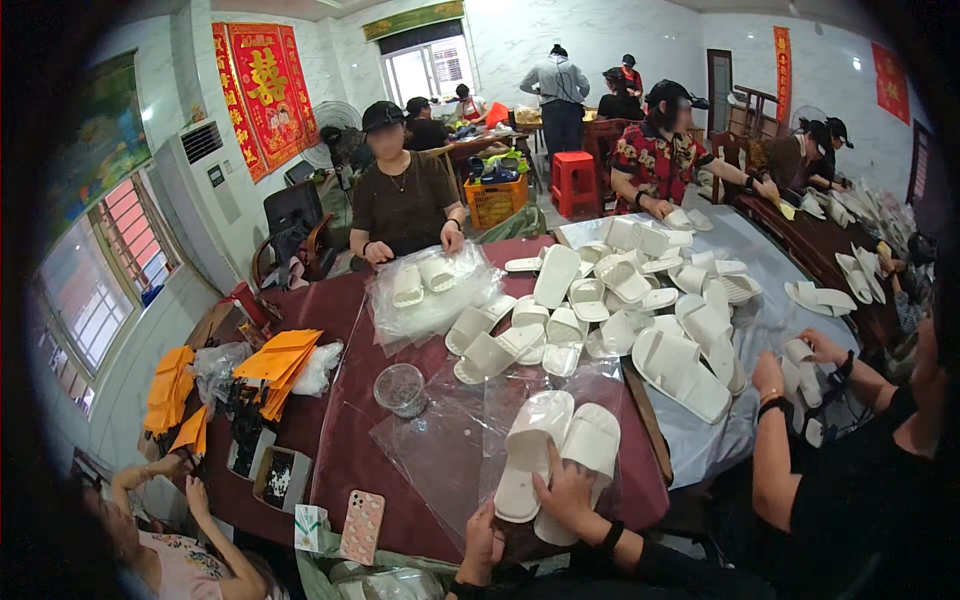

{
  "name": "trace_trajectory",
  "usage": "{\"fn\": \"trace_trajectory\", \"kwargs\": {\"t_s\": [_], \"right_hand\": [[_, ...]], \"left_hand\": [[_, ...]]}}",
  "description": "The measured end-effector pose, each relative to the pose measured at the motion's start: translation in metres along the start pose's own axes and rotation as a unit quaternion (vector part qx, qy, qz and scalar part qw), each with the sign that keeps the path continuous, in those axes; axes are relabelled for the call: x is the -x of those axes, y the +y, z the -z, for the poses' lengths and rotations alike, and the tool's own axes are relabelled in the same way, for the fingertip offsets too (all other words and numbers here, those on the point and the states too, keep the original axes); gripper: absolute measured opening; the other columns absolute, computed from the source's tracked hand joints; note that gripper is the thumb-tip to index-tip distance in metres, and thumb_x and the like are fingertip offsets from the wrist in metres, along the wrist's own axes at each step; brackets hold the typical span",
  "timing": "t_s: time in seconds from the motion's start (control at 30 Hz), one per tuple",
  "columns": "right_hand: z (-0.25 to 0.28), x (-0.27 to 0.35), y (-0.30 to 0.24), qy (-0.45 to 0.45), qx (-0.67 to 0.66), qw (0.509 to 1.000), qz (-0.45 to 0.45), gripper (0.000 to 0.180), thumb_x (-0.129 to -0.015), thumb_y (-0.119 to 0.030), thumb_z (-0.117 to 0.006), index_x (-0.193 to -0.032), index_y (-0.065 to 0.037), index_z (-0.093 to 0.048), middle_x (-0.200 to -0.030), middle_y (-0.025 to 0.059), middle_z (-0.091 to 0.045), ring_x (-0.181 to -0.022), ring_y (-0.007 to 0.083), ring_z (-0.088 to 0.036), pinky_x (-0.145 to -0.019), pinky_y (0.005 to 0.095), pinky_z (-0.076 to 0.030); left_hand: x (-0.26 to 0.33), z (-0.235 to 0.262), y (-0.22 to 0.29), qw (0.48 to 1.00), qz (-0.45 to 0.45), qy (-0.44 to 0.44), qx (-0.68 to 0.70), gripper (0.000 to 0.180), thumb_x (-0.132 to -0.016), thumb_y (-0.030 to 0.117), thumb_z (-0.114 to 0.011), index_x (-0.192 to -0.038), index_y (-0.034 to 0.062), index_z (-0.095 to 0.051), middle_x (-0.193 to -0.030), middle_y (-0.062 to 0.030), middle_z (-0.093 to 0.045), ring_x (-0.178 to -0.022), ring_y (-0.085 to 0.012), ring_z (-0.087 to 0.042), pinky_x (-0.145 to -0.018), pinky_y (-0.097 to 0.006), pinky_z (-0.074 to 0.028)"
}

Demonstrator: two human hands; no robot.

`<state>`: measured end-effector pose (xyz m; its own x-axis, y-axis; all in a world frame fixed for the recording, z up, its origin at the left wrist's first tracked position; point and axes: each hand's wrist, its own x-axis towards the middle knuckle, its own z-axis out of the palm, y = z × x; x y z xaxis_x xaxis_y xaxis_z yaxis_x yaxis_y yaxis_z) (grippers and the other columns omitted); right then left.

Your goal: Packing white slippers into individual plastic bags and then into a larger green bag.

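Two white slippers [556, 445] lie side by side, toes away from me, inside a clear plastic bag [452, 440] on the dark red table [350, 450]. My right hand [566, 495] rests on the heel end of the slippers, fingers spread over them. My left hand [481, 545] grips the near edge of the bag at the table's front edge, fingers curled. A heap of loose white slippers [600, 310] lies beyond.
A clear plastic cup [401, 389] stands left of the bag. A phone in a patterned case [361, 527] lies near the front edge. Orange envelopes [278, 365] and small boxes sit at left. Several people work around the tables; a person at right handles slippers.
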<state>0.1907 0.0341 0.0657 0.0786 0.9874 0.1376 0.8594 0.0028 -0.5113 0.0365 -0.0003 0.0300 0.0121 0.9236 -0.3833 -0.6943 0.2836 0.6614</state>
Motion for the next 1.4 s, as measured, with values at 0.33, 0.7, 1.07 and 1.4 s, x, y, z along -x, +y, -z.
{"fn": "trace_trajectory", "kwargs": {"t_s": [0.33, 0.7, 1.07, 1.4], "right_hand": [[-0.01, 0.003, 0.055, -0.109, -0.005, 0.964, 0.244, 0.073, -0.083, -0.054, -0.045, -0.141, -0.022, -0.015, -0.129, 0.0287, -0.032, -0.113, 0.0467, -0.039, -0.089, 0.0587, -0.033], [0.005, 0.033, 0.085, -0.153, 0.02, 0.937, 0.313, 0.087, -0.069, -0.055, -0.064, -0.138, -0.021, -0.025, -0.139, 0.0277, -0.015, -0.129, 0.0467, -0.011, -0.1, 0.0587, -0.017], [0.016, 0.039, 0.093, -0.012, -0.004, 0.984, 0.177, 0.081, -0.064, -0.05, -0.07, -0.127, -0.008, -0.041, -0.128, 0.0305, -0.036, -0.118, 0.0462, -0.036, -0.097, 0.045, -0.034], [0.006, 0.032, 0.112, 0.071, 0.067, 0.982, 0.162, 0.046, -0.076, -0.025, -0.061, -0.117, -0.007, -0.051, -0.118, 0.0248, -0.048, -0.081, 0.0325, -0.06, -0.066, 0.0364, -0.051]], "left_hand": [[-0.023, 0.041, -0.027, 0.999, 0.018, 0.003, -0.031, 0.015, -0.084, 0.003, -0.055, -0.098, -0.0018, -0.052, -0.087, -0.0092, -0.061, -0.076, -0.0199, -0.06, -0.063, -0.031, -0.049], [-0.018, 0.02, -0.033, 0.996, -0.039, 0.076, -0.027, 0.01, -0.082, 0.0, -0.056, -0.089, -0.0008, -0.049, -0.08, -0.0125, -0.061, -0.072, -0.0227, -0.062, -0.066, -0.033, -0.053], [-0.015, 0.015, -0.023, 0.999, -0.008, 0.029, -0.042, 0.016, -0.082, -0.002, -0.054, -0.097, -0.0052, -0.048, -0.084, -0.0163, -0.061, -0.074, -0.023, -0.062, -0.068, -0.031, -0.054], [-0.019, 0.011, -0.019, 0.989, 0.023, 0.034, -0.139, 0.011, -0.083, -0.002, -0.052, -0.093, -0.0068, -0.051, -0.084, -0.0168, -0.063, -0.071, -0.024, -0.064, -0.063, -0.031, -0.054]]}}
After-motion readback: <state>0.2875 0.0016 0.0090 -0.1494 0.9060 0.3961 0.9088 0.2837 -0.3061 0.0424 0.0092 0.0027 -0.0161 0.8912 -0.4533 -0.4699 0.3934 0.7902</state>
